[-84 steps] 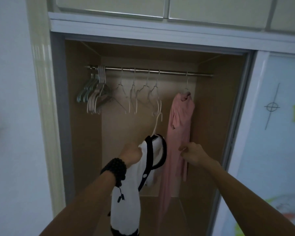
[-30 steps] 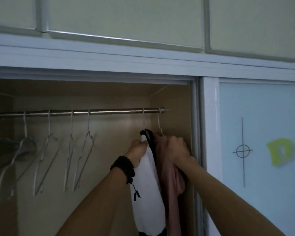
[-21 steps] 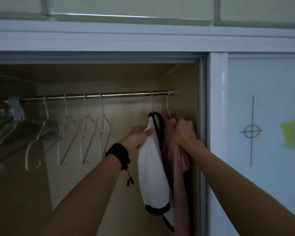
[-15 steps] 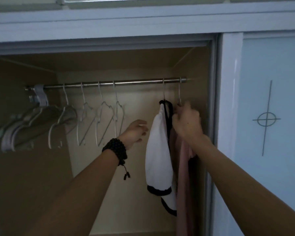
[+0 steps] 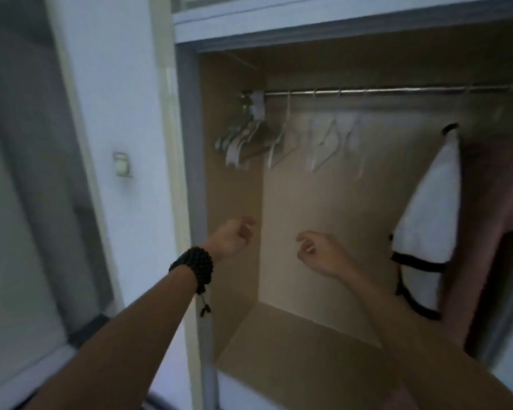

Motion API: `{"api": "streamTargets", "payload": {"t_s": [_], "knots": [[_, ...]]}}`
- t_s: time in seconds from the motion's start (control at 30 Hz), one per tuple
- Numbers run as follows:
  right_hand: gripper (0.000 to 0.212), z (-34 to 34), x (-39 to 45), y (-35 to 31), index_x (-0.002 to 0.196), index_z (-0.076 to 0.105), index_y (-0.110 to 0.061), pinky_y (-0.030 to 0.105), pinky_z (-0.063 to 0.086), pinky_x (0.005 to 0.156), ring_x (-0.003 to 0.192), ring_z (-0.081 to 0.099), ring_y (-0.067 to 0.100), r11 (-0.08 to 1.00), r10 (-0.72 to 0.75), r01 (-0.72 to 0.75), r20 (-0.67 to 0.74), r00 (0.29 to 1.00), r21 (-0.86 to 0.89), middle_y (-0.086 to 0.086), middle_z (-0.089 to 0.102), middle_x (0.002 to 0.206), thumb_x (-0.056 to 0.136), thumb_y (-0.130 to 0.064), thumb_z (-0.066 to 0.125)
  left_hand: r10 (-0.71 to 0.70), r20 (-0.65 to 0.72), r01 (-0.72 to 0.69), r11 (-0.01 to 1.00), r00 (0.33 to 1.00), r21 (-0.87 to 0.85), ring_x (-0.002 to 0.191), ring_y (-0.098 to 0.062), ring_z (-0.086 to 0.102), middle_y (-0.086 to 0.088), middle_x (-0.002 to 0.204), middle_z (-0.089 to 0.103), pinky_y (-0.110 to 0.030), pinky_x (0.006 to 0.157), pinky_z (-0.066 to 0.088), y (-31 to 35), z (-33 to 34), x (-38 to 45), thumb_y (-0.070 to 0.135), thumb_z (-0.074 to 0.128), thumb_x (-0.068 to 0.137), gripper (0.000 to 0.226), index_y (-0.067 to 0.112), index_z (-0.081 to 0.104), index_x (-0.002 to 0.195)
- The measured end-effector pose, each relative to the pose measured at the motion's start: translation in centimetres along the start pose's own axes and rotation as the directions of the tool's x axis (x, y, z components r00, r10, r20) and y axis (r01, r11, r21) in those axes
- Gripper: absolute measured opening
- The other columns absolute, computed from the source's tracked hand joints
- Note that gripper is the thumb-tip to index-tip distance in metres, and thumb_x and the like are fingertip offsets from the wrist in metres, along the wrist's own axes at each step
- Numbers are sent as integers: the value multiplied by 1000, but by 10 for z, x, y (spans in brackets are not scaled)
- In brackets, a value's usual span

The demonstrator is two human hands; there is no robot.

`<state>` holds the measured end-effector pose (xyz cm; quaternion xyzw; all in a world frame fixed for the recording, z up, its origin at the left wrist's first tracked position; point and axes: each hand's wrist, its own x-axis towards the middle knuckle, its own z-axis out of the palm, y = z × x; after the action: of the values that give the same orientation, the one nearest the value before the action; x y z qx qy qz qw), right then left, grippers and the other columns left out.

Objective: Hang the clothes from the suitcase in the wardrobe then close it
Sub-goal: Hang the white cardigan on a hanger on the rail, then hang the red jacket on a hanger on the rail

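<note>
The open wardrobe [image 5: 231, 179] fills the right of the view, with a metal rail [image 5: 397, 90] across its top. A white garment with black trim [image 5: 427, 214] hangs at the right end, and a pink garment [image 5: 495, 220] hangs just beyond it. Several empty hangers [image 5: 249, 140] cluster at the rail's left end. My left hand [image 5: 231, 239], with a black bead bracelet on the wrist, hovers in front of the left inner wall, fingers loosely curled and holding nothing. My right hand [image 5: 323, 253] hangs in mid-air to the left of the white garment, also holding nothing. The suitcase is out of view.
A white wall with a switch [image 5: 122, 164] stands left of the wardrobe frame [image 5: 187, 173]. Further left is a grey door or window panel [image 5: 21, 173]. The wardrobe's wooden floor [image 5: 293, 350] lies below my arms.
Both hands have let go of the hung garments and dropped lower, away from the rail. My view has swung left and down; the sliding door on the right has left the frame.
</note>
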<state>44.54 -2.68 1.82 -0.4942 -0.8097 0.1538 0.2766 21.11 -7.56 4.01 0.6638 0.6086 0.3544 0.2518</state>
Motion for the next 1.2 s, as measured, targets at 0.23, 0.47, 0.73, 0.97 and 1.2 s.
{"api": "streamTargets", "payload": {"t_s": [0.23,0.47,0.73,0.97,1.2], "knots": [[33,240,-73,-142,116,60,-26,30,51,85,98,63,21,988,-142,88,522,841,128,7,65,117,83,-25,57,-457,-133,473,872,879,124,100,-21,60,-1,107,62,-27,82,48,-229,-84,-243,12,55,92,36,14,53,128],[30,414,-123,-219,117,66,-16,32,47,92,110,59,26,974,-217,180,783,582,136,7,65,118,91,-18,51,-783,-176,790,612,596,-45,107,-25,60,-9,119,61,-27,83,46,-384,-88,-424,17,57,93,34,13,56,127],[30,584,-78,-200,116,65,-13,35,47,86,99,59,30,990,-88,135,929,360,41,12,63,119,93,-15,47,-923,-110,893,385,369,-233,83,-18,57,-10,101,62,-18,57,40,-524,-57,-430,7,55,92,25,12,56,116],[25,801,-49,-117,113,60,-13,25,43,55,63,55,16,997,79,-5,956,283,-81,1,59,85,92,-12,46,-946,-29,914,320,323,-248,94,-34,65,-14,96,67,-44,90,53,-735,23,-379,15,58,85,18,27,57,99],[29,1066,-66,-19,123,55,-15,19,38,59,81,54,12,997,74,-31,977,202,-69,7,56,114,96,-19,46,-951,-52,941,310,306,-137,103,-23,60,-9,117,65,-24,83,42,-980,117,-346,31,55,92,34,18,56,124]]}}
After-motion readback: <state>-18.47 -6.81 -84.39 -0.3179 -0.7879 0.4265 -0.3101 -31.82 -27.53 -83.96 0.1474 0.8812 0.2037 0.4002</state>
